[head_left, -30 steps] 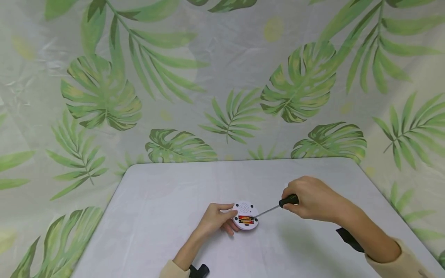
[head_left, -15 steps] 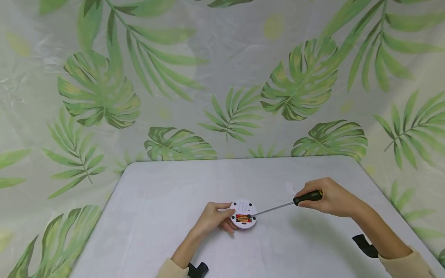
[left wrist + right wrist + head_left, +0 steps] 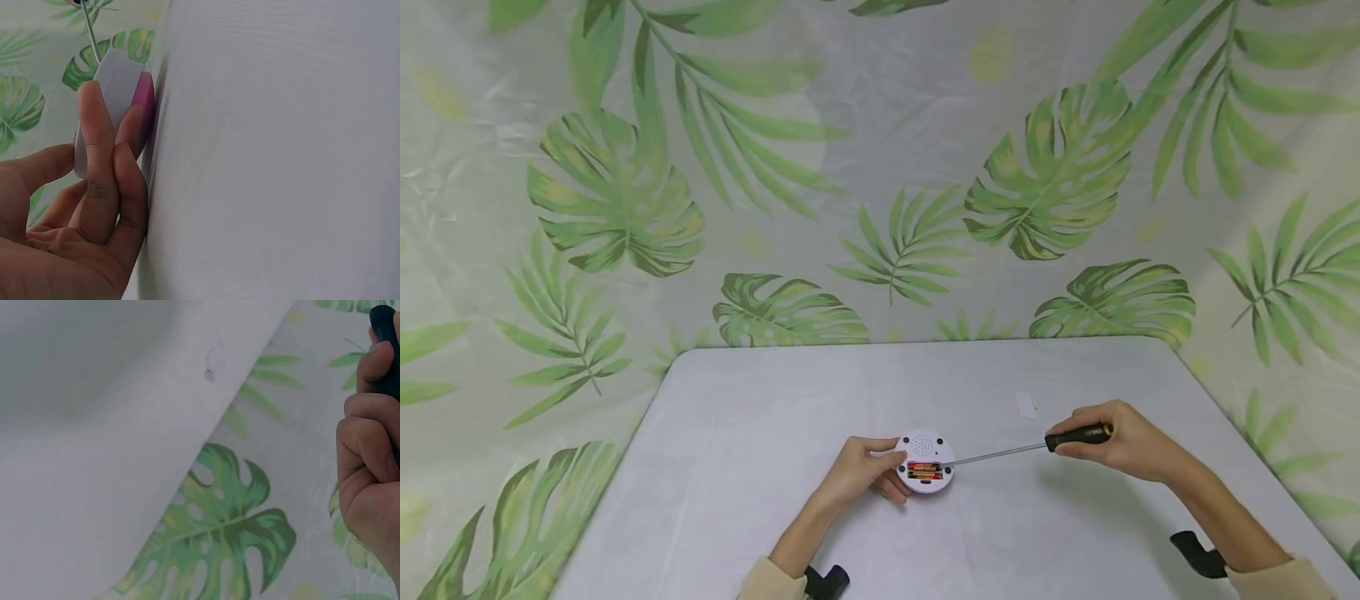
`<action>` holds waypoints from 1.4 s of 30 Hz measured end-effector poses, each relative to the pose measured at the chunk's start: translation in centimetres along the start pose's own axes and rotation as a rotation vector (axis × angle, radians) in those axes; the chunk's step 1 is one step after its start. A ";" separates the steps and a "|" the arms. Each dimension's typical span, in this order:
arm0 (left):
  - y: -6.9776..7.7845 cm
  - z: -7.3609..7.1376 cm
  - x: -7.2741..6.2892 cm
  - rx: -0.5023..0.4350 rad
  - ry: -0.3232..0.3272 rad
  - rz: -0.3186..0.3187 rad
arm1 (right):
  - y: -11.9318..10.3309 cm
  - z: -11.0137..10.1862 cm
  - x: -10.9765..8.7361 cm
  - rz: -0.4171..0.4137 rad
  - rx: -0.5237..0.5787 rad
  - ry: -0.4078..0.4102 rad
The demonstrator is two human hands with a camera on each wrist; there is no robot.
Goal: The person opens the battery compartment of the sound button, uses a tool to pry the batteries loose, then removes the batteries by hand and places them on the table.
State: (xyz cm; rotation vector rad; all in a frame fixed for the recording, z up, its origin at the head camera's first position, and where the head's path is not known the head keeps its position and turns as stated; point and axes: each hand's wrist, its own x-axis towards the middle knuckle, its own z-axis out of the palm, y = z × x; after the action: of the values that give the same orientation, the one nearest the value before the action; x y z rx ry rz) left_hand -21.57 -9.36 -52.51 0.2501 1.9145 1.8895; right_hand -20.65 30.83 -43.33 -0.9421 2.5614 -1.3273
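Observation:
In the head view my left hand [image 3: 867, 472] grips a round white device [image 3: 922, 442] by its left edge, thumb on the face and fingers behind. That face has a patch of small speaker holes, dark feet and an uncovered battery bay holding red-and-orange batteries [image 3: 924, 471]. The left wrist view shows a pink part [image 3: 145, 94] on the device's other side, close by the tabletop. My right hand [image 3: 1131, 439] holds a screwdriver [image 3: 1078, 434] by its black handle. Its long metal shaft slants down leftward, the tip right at the bay's right end.
A small white flat piece [image 3: 1026, 406] lies on the white table [image 3: 760, 417], behind the screwdriver's shaft. Behind the table hangs a leaf-patterned sheet [image 3: 895, 167]. Black mounts show at the left wrist [image 3: 827, 582] and the right wrist [image 3: 1198, 556].
My right hand has moved rightward with the screwdriver, whose shaft now lies flatter. The small white piece, earlier hidden behind the hand, has come into sight. My left hand and the device have barely shifted.

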 end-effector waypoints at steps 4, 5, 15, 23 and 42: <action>0.0 -0.1 0.0 0.001 0.011 -0.005 | 0.6 0.0 -0.3 0.008 0.041 -0.005; 0.0 -0.1 0.0 0.000 0.013 -0.004 | 0.6 0.1 -0.4 0.008 0.042 -0.003; 0.1 0.1 -0.2 0.001 0.014 -0.007 | 1.4 0.4 -1.2 0.009 0.030 0.031; 0.0 0.0 -0.1 0.001 0.014 0.003 | 1.6 0.5 -1.3 -0.017 0.022 0.043; 0.1 0.4 -0.2 -0.005 0.024 0.005 | -1.3 -0.2 -0.8 -0.019 -0.064 0.050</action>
State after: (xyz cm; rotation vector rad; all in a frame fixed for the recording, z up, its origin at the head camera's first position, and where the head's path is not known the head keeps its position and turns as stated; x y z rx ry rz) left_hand -21.22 -9.09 -52.32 0.2317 1.9259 1.9087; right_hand -19.46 30.86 -42.30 -0.9588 2.6534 -1.2973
